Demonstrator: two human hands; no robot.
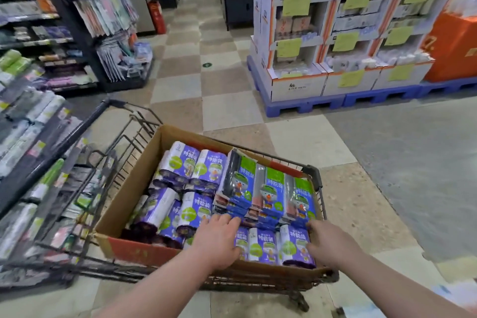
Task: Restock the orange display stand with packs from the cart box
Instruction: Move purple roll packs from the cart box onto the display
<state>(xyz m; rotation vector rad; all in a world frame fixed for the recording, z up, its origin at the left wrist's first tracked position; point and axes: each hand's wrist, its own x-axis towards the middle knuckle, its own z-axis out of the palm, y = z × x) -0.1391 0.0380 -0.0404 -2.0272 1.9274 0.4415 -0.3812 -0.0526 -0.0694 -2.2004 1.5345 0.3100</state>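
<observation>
A brown cardboard box [129, 188] sits in a dark wire cart [124, 137] and is full of purple and blue packs. Flat blue-green packs [268, 188] lie stacked at the box's right; purple roll packs [185, 165] fill the left. My left hand [219, 237] reaches into the box with its fingers over the near end of the flat stack and its thumb by a purple pack [263, 245]. My right hand [330, 242] touches the right near side of that stack, fingers curling at its edge. The orange display stand [454, 44] stands far right.
Shelves of packaged goods [31, 137] run along the left, close to the cart. White cardboard displays on blue pallets [304, 106] stand ahead on the right. A red fire extinguisher [157, 17] is by a pillar. The checkered aisle floor lies between.
</observation>
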